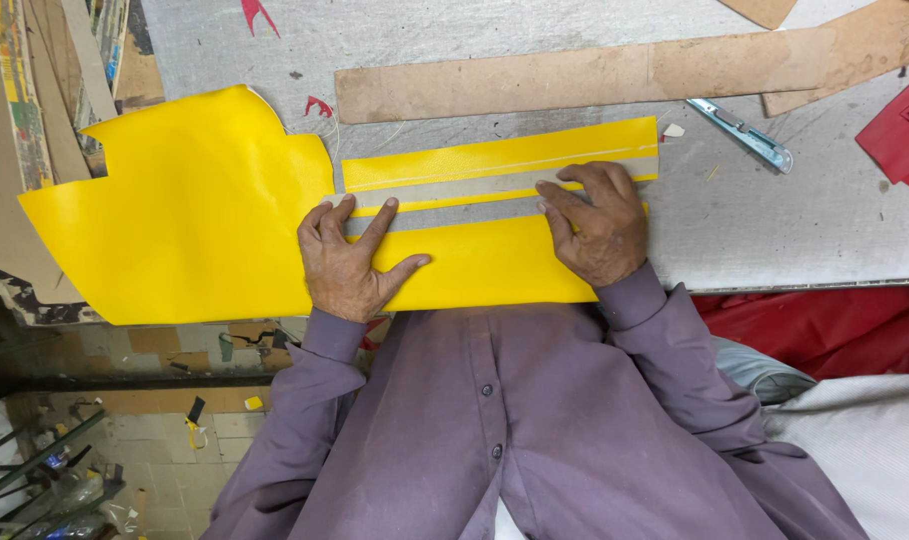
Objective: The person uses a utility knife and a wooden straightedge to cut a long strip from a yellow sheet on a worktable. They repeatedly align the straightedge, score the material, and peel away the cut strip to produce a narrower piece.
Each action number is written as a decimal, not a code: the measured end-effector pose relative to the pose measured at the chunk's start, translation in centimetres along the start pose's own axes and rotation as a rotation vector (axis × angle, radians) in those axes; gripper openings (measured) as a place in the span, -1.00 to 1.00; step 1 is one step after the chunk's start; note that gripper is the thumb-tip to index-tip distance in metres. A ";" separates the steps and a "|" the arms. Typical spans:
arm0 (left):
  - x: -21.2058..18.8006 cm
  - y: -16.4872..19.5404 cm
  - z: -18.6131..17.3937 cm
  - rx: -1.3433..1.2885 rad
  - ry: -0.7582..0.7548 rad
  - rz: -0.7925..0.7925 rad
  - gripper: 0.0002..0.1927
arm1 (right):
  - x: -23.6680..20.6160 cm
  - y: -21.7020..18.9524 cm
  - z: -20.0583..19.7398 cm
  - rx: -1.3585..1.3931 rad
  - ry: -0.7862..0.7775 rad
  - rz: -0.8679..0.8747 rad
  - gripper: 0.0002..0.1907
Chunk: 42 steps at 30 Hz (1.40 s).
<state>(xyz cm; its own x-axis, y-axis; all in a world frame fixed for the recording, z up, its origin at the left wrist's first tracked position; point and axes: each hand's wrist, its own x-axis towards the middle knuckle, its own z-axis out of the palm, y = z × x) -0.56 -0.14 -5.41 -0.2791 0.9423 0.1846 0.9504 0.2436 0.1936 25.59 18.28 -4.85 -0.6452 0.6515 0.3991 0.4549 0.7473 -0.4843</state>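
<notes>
Yellow sheet point(174, 215) is lying flat on the grey bench point(774, 220), its near edge overhanging toward the person's purple shirt point(494, 420). The left hand point(346, 262) is pressing down with fingers spread wide across the sheet and the end of a grey straightedge strip point(474, 186), gripping nothing. The right hand point(596, 222) is pressing the strip's other end, fingers point(559, 195) bent and bearing down flat rather than closing on anything. Just beyond the strip, a narrow yellow strip point(499, 155) is lying parallel, already cut free. Farther off, a utility knife point(742, 133) is resting on the bench, well apart from both hands, below a long brown board point(574, 80). Red material point(899, 130) is sitting at the far right. Judging from this, the risk is slippage: if either hand eases its pressure, the strip could be skewing on the slick sheet, spoiling a straight line; the overhanging edge could also be dragging the sheet off alignment.
</notes>
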 end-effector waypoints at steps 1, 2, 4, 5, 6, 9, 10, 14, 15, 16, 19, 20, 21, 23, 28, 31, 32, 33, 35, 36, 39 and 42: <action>0.0 0.0 0.0 0.000 0.001 -0.001 -0.22 | -0.1 0.2 0.1 0.000 0.014 0.007 -0.75; 0.0 0.0 0.1 -0.007 0.004 -0.007 -0.24 | -0.2 0.4 0.2 0.000 0.026 0.014 -0.76; 0.0 0.0 0.1 -0.021 0.007 -0.018 -0.26 | -0.4 0.9 0.2 0.010 0.040 0.027 -0.78; 0.0 0.0 0.2 -0.020 0.005 -0.016 -0.25 | -0.5 1.1 0.3 0.019 0.045 0.031 -0.79; 0.0 0.0 0.2 -0.018 0.004 -0.015 -0.25 | -0.5 1.3 0.4 0.028 0.049 0.034 -0.80; 0.0 -0.1 0.3 -0.011 0.006 -0.012 -0.24 | -0.6 1.6 0.6 0.027 0.066 0.041 -0.82; -0.1 -0.1 0.3 -0.010 0.003 -0.013 -0.24 | -0.6 1.6 0.7 0.033 0.065 0.046 -0.82; -0.2 -0.1 0.3 -0.020 -0.008 -0.023 -0.27 | -0.6 1.6 0.9 0.046 0.062 0.061 -0.83; -0.2 -0.1 0.4 -0.025 -0.010 -0.026 -0.28 | -0.6 1.7 0.9 0.044 0.058 0.064 -0.83; -0.2 -0.1 0.4 -0.028 -0.011 -0.028 -0.28 | -0.6 1.7 0.9 0.043 0.057 0.065 -0.83; -0.2 -0.1 0.4 -0.009 -0.017 -0.033 -0.29 | -0.7 1.9 1.0 0.040 0.053 0.070 -0.84; -0.2 -0.2 0.4 -0.012 -0.021 -0.034 -0.29 | -0.7 1.9 1.1 0.038 0.051 0.070 -0.84; -0.2 -0.2 0.4 -0.015 -0.026 -0.034 -0.28 | -0.7 2.0 1.1 0.036 0.048 0.071 -0.84; -0.1 -0.2 0.4 -0.014 -0.030 -0.033 -0.28 | -0.8 2.0 1.1 0.057 0.050 0.083 -0.85; -0.1 0.0 0.3 -0.017 -0.012 -0.028 -0.30 | -0.7 1.9 1.0 0.063 0.061 0.083 -0.85; 0.0 0.1 0.3 -0.037 0.020 -0.031 -0.32 | -0.5 1.8 0.8 0.063 0.064 0.079 -0.84; 0.0 0.2 0.2 -0.039 0.017 -0.029 -0.32 | -0.4 1.7 0.8 0.067 0.066 0.084 -0.84; 0.1 0.2 0.3 -0.039 0.027 -0.024 -0.32 | -0.3 1.7 0.7 0.068 0.077 0.081 -0.84; 0.1 0.2 0.2 -0.033 0.038 -0.016 -0.32 | -0.2 1.7 0.6 0.075 0.080 0.084 -0.84; 0.1 0.2 0.2 -0.029 0.047 -0.009 -0.33 | -0.1 1.7 0.6 0.079 0.082 0.084 -0.85; 0.0 0.1 0.2 -0.028 0.046 -0.014 -0.33 | 0.0 1.6 0.4 0.101 0.083 0.092 -0.86; 0.0 0.1 0.3 -0.033 0.049 -0.005 -0.34 | 0.1 1.6 0.3 0.104 0.085 0.097 -0.86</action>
<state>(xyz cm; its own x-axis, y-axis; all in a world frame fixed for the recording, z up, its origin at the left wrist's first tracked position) -0.39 -0.04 -5.66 -0.2909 0.9285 0.2309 0.9442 0.2397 0.2258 26.11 19.54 -5.81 -0.5445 0.7323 0.4089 0.4439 0.6653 -0.6003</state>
